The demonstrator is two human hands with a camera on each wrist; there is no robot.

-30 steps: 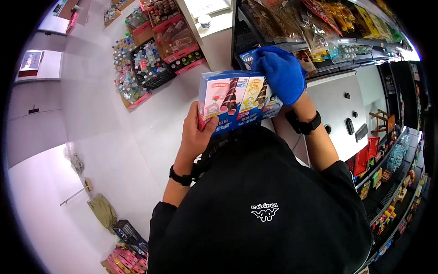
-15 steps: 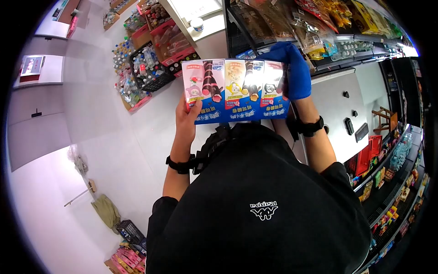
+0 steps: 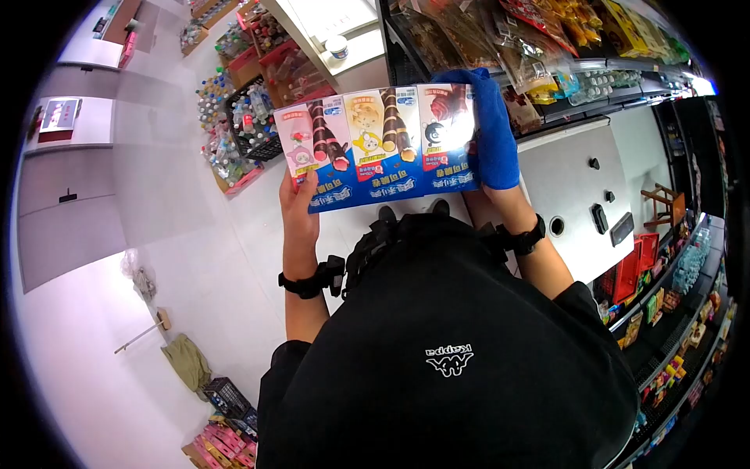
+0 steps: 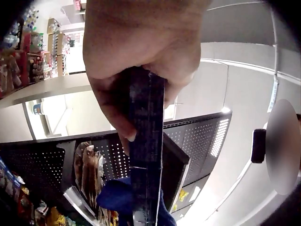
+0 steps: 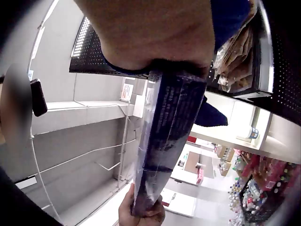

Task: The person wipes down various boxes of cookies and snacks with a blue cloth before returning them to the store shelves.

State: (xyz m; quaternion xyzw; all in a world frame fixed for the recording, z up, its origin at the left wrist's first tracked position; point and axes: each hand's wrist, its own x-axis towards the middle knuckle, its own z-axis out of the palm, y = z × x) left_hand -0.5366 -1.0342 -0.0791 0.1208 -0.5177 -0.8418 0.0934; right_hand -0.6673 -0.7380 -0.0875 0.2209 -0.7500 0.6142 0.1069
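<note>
A flat pack of chocolate wafer roll boxes (image 3: 375, 144), pink, yellow and white above a blue band, is held upright before my chest with its printing upside down. My left hand (image 3: 299, 211) grips its left end, thumb on the near face and fingers behind. A blue cloth (image 3: 494, 129) covers most of my right hand (image 5: 155, 40), which holds the right end of the pack through it. In the right wrist view, clear wrap shines along the pack's narrow side, and the left hand's fingers clasp the far end.
Snack shelves (image 3: 547, 117) stand close beyond the right hand. A white counter (image 3: 578, 195) with small black objects lies to the right. Crates of bottles (image 3: 254, 117) sit on the floor ahead to the left. A white tub (image 3: 337, 47) stands on a ledge.
The pack has moved left and turned so its printed face shows fully to the head camera. The cloth-covered hand has shifted from the pack's upper right corner down along its right edge.
</note>
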